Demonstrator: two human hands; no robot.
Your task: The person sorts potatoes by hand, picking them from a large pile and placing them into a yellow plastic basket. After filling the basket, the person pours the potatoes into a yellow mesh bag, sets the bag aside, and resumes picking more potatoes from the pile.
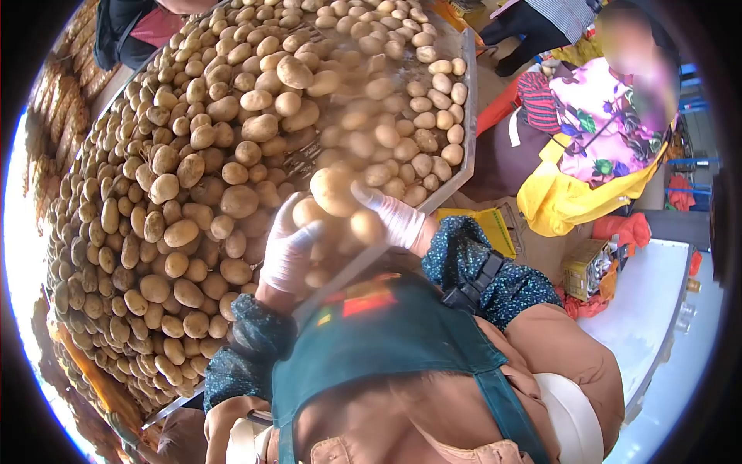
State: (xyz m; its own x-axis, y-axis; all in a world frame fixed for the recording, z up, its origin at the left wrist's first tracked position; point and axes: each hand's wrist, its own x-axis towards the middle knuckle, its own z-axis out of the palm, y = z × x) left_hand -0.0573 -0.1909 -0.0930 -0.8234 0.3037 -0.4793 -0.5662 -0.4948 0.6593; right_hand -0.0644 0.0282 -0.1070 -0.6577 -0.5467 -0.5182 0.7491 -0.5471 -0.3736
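Note:
A broad heap of tan potatoes (pixel 193 232) fills the metal-edged table in front of me. My left hand (pixel 287 251), in a thin whitish glove, curls around a potato (pixel 308 213) at the heap's near edge. My right hand (pixel 394 219), gloved the same way, has its fingers bent against a larger pale potato (pixel 334 191) between both hands. Another potato (pixel 366 227) sits just under the right fingers. Blur hides how firmly each one is gripped. Patterned dark teal sleeve covers (pixel 471 263) reach up both forearms.
The table's raised metal rim (pixel 464 147) runs along the right. Beyond it are a yellow box (pixel 483 228) and a person in a floral apron (pixel 591 116). More people stand at the top. Stacked woven sacks (pixel 66 100) lie at upper left, and a white-topped table (pixel 634 309) at right.

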